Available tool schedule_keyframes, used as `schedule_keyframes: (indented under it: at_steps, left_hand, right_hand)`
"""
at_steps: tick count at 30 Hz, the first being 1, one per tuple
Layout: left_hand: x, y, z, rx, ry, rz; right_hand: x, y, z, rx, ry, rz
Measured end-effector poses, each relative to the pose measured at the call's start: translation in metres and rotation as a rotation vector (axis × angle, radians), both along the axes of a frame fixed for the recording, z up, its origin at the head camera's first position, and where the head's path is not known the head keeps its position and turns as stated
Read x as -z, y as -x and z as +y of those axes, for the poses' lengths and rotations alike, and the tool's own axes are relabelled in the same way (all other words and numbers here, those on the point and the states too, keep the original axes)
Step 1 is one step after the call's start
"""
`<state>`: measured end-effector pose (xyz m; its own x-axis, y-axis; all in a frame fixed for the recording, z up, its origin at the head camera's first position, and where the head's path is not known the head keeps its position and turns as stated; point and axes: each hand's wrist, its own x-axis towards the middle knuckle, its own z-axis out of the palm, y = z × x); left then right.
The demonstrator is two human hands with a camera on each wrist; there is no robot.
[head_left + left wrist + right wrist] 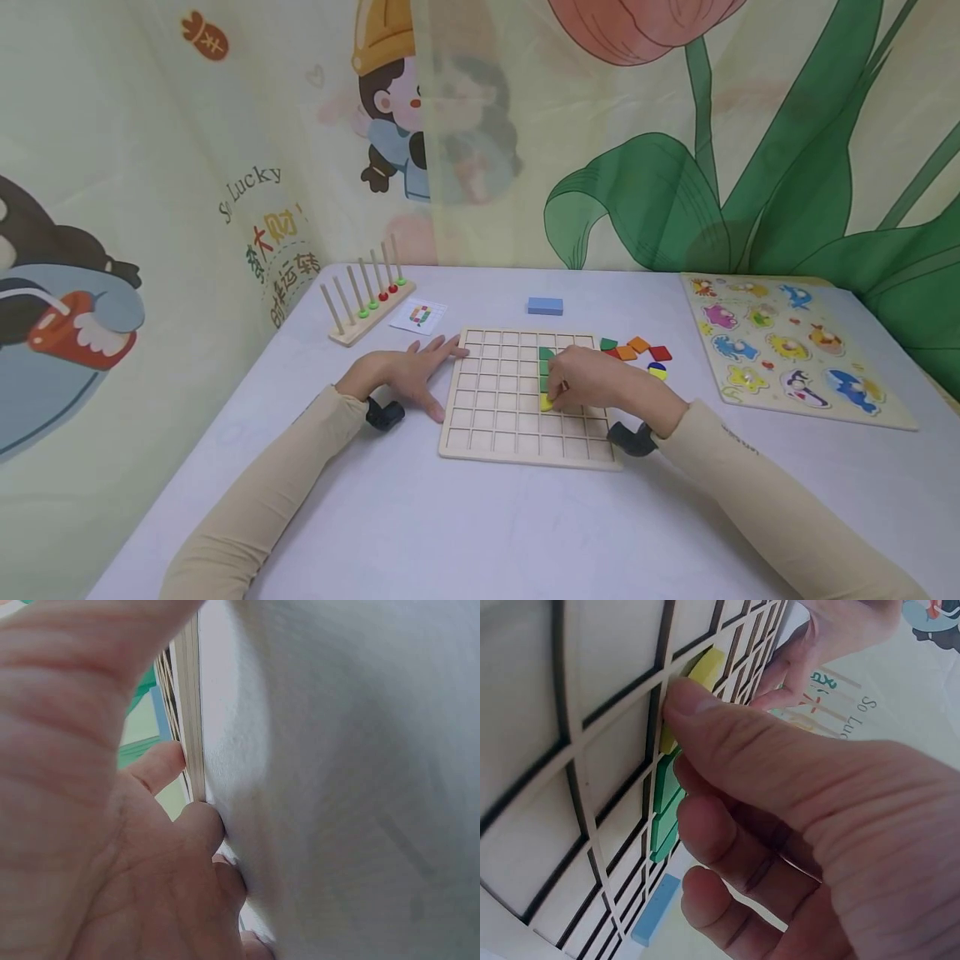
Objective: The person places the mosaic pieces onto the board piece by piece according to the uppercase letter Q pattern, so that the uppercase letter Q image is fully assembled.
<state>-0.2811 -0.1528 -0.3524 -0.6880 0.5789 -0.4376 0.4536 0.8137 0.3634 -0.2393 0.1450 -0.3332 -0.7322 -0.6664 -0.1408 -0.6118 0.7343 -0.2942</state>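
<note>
A wooden grid board lies flat on the table. Its left edge is touched by the fingertips of my left hand, whose fingers are spread, thumb apart; the left wrist view shows the fingers at the board's side. Over the board, my right hand pinches a yellow tile between thumb and index finger. That tile stands tilted at a grid cell, just nearer me than a column of green tiles set in the board. In the right wrist view the other fingers curl beside the green tiles.
Loose coloured tiles lie right of the board. Behind it is a blue block. A pattern card and a peg rack with beads stand back left. An animal puzzle board lies far right.
</note>
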Motion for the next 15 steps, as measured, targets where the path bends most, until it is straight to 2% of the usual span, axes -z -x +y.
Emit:
schedule_keyframes:
  at_steps: [15]
  left_hand:
    - [0.0009,0.0016,0.0009,-0.014,0.012,-0.003]
  right_hand:
    - [-0.0017,-0.0029,0.0028,-0.021,0.02,-0.031]
